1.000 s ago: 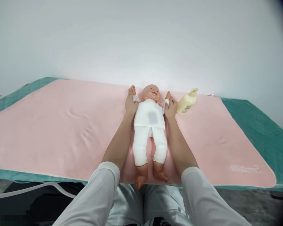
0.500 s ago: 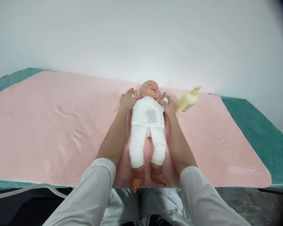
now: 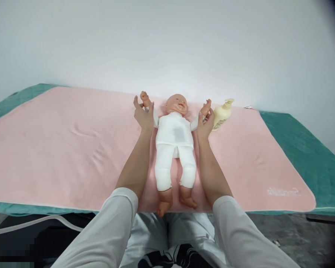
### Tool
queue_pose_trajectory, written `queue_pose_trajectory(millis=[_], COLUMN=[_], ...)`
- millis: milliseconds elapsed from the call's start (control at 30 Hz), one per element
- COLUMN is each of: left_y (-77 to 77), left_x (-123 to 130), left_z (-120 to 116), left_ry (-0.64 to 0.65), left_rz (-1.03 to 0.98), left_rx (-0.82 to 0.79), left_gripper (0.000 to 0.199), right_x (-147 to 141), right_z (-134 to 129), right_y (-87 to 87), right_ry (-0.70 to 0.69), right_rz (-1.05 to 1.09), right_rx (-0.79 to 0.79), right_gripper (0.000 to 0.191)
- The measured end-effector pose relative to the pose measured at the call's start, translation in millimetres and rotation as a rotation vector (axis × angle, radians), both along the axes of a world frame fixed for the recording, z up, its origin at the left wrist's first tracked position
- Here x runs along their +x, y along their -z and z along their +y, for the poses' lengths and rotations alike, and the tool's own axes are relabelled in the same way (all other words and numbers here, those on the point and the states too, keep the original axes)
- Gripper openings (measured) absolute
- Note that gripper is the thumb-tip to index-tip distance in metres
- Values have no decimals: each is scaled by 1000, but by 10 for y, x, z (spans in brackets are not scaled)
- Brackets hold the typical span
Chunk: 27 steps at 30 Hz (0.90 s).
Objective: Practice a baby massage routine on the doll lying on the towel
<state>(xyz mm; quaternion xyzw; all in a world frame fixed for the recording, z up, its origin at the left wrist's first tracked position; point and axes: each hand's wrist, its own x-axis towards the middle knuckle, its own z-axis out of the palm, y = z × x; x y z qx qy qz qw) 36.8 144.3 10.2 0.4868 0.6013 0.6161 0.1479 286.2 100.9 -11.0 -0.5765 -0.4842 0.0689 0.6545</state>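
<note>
A baby doll [image 3: 174, 130] with a white cloth body lies face up, its head toward the wall and its bare feet toward me. My left hand [image 3: 144, 114] grips the doll's arm on the left at the wrist, thumb and fingers round it. On the other side my right hand [image 3: 206, 123] holds the other arm near the wrist in the same way. Both doll arms are spread outward and raised beside the head. A pale yellow pump bottle [image 3: 222, 114] stands just right of my right hand, partly behind its fingers.
Under the doll is a pink mat [image 3: 58, 149], laid over a green padded cover [image 3: 304, 149]. A pale wall [image 3: 167, 44] rises behind the far edge. A white tube or cable [image 3: 44, 219] runs below the near edge at the left.
Both my hands have moved outward and slightly up, carrying the doll's arms from close beside its body to a wider spread. My right hand is now nearer the bottle.
</note>
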Motion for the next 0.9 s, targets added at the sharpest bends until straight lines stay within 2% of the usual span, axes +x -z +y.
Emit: queue_pose_trajectory(millis=[167,400,567,733,900], left_y=[-16,97,147,170,181], left_x=[-16,-58,-99,-167,-221], left_z=[-278,-852,-1253,-1552,-1701], left_ry=[-66,-82,-19,17,16], left_rz=[-75,-140,-71,57,229], left_rx=[93,89,-11,-168,-310], left_gripper=[74,77,82,84,64], right_x=[-58,-114,-140,-121,-93], right_z=[-297,-791,-1127,-1407,-1609], right_y=[-109,18,96,161,251], right_ry=[49,56,37,93,47], right_rz=[36,117,206,191,55], right_rx=[31,11,-11,-153,-287], right_gripper=[54,56,54,44,38])
